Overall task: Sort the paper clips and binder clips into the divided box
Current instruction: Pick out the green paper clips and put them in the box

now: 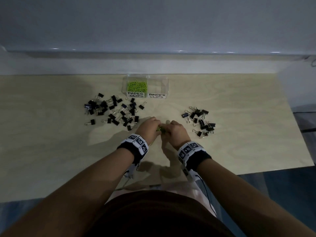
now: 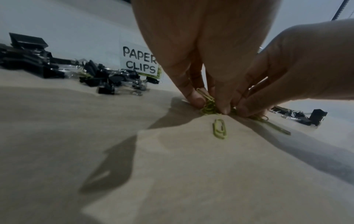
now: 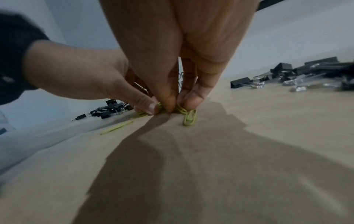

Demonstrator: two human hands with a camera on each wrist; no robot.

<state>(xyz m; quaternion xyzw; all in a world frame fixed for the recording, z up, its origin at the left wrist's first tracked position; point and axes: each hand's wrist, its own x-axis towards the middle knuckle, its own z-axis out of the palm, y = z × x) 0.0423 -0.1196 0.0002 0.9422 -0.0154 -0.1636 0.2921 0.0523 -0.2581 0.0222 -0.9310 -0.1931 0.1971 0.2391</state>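
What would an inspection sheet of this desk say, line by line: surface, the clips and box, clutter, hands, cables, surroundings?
Surface: pale wooden table, shadowed near the hands.
Job's things: clear divided box; green paper clips fill the side labelled PAPER CLIPS, the BINDER CLIPS side looks empty. Black binder clips lie in a left pile and a right pile. A small bunch of green clips sits under the fingertips; one loose clip lies nearer.
Clutter: nothing seen.
Grippers: left hand and right hand both pinch the bunch.
Cables: thin wires hang from the wristbands.
Surroundings: grey wall behind.
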